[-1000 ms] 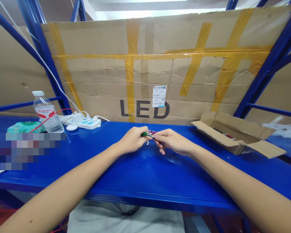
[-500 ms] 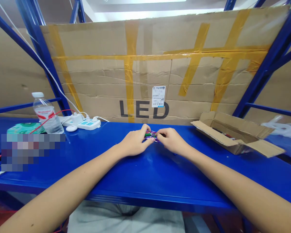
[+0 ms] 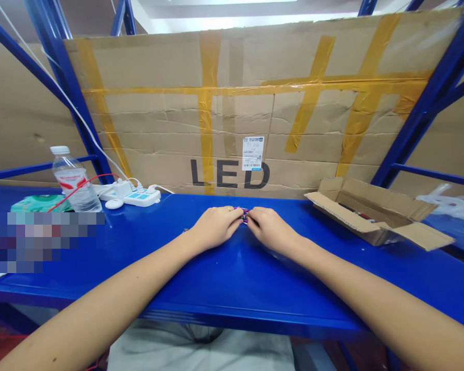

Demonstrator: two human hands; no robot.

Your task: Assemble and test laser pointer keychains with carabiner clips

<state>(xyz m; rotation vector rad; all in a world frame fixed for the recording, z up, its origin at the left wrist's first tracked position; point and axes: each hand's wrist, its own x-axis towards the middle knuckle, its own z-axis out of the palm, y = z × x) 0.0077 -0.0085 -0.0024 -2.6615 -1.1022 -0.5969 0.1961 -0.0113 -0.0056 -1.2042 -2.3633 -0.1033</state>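
My left hand (image 3: 219,225) and my right hand (image 3: 269,225) meet over the middle of the blue table. Both have their fingers closed on a small object with purple, wire-like edges (image 3: 245,217). Only a narrow part of it shows between the fingertips, with a dark patch in the middle; the fingers cover the rest. Its kind is too small to tell. The two hands nearly touch across it, close above the blue tabletop (image 3: 232,278).
An open cardboard box (image 3: 348,211) with dark items inside stands at the right. At the left are a water bottle (image 3: 75,180), a green packet (image 3: 40,203) and a white power strip (image 3: 143,196) with cables. A large cardboard sheet (image 3: 158,129) closes off the back.
My left fingers have come down over the object, and the green part that showed before is hidden. My right hand has shifted slightly left, closer to my left hand.
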